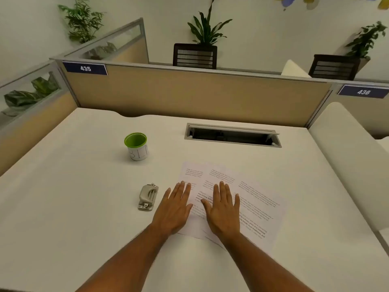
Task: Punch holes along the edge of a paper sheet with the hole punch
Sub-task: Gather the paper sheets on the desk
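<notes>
Printed paper sheets (252, 199) lie fanned out, overlapping one another, on the white desk (73, 207). My left hand (174, 209) rests flat, fingers apart, on the left edge of the sheets. My right hand (224, 209) lies flat on the sheets just beside it, holding nothing. A small grey metal hole punch (148, 197) sits on the desk a short way left of my left hand, untouched.
A white cup with a green inside (136, 146) stands behind the punch. An open cable slot (232, 135) is set in the desk at the back. Beige partition panels (189, 95) wall the desk at the back and left. A cream-coloured ledge (347, 157) runs along the right.
</notes>
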